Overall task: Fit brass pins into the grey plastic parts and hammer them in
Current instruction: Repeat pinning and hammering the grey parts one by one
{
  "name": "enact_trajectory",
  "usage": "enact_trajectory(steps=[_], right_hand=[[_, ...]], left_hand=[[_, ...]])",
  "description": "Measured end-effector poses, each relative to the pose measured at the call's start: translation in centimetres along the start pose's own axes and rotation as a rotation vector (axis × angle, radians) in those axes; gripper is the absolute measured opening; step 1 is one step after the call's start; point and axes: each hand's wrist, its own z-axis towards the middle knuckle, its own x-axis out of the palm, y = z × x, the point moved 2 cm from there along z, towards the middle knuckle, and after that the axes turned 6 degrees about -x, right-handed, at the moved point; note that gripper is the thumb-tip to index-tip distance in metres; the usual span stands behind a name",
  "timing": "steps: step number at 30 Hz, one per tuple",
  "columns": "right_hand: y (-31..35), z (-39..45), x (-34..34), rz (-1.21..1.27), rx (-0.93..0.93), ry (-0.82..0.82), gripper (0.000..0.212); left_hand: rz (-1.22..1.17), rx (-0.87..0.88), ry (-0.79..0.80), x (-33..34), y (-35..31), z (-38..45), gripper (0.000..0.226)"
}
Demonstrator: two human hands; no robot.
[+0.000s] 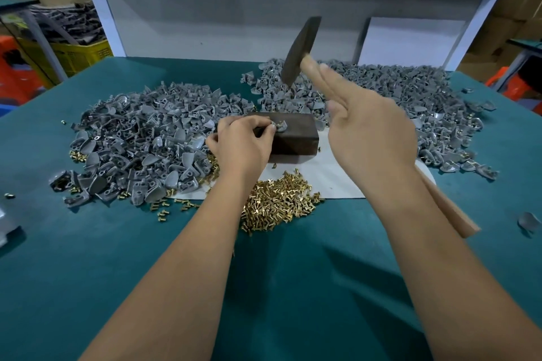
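Observation:
My left hand pinches a grey plastic part with a brass pin in it, holding it on top of a dark metal block. My right hand grips the wooden handle of a hammer, whose dark head is raised above and behind the block. The index and middle fingers lie straight along the handle. The handle's end sticks out below my right wrist. A heap of brass pins lies on the near side of the block.
A big pile of grey parts lies left of the block, and another spreads to the right and behind. The block sits on a white sheet on the green table. A white frame with a shelf stands behind.

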Motion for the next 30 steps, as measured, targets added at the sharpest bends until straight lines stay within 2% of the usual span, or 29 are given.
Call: enact_trajectory(steps=[1,5,6,10,11,13,15,20,21,24,25,30], right_hand=[[0.1,-0.1,0.0,-0.027,-0.022,-0.001,0.055],[-0.4,-0.2,0.9,-0.142,-0.026,0.308,0.052],[-0.5,-0.1,0.8,-0.130,-0.006,0.296,0.051],[-0.3,-0.4,0.6,-0.017,-0.010,0.045,0.059],[-0.2,-0.7,0.8,-0.048,-0.040,0.042,0.062],[-0.2,-1.2,1.5,-0.118,-0.071,0.156,0.063],[-0.6,-1.2,1.5,-0.103,-0.033,0.230,0.059],[-0.6,-0.4,0.7,-0.076,-0.018,0.034,0.054],[-0.4,-0.5,0.7,-0.109,-0.041,0.039,0.056],[0.0,-0.7,1.4,-0.186,-0.109,0.218,0.061],[0.0,-0.4,1.3,-0.183,-0.103,0.233,0.060],[0.0,0.2,1.0,-0.125,-0.065,0.037,0.057]], left_hand=[[0.001,-0.002,0.003,0.0,0.0,0.0,0.017],[0.015,-0.022,0.017,-0.1,-0.1,0.1,0.015],[0.015,-0.018,0.016,-0.1,-0.1,0.1,0.015],[-0.004,0.005,-0.014,0.0,0.0,0.0,0.015],[-0.007,0.004,-0.016,0.0,0.0,0.0,0.014],[-0.013,-0.012,-0.006,0.0,0.0,0.0,0.013],[-0.012,-0.018,0.004,0.0,-0.1,0.0,0.012],[0.000,0.017,-0.031,0.1,0.0,0.0,0.015],[0.005,0.017,-0.032,0.1,0.0,0.0,0.016],[0.036,-0.005,-0.018,0.1,0.0,0.1,0.018],[0.045,-0.007,-0.010,0.2,0.0,0.1,0.019],[0.019,0.006,-0.019,0.2,0.1,0.1,0.020]])
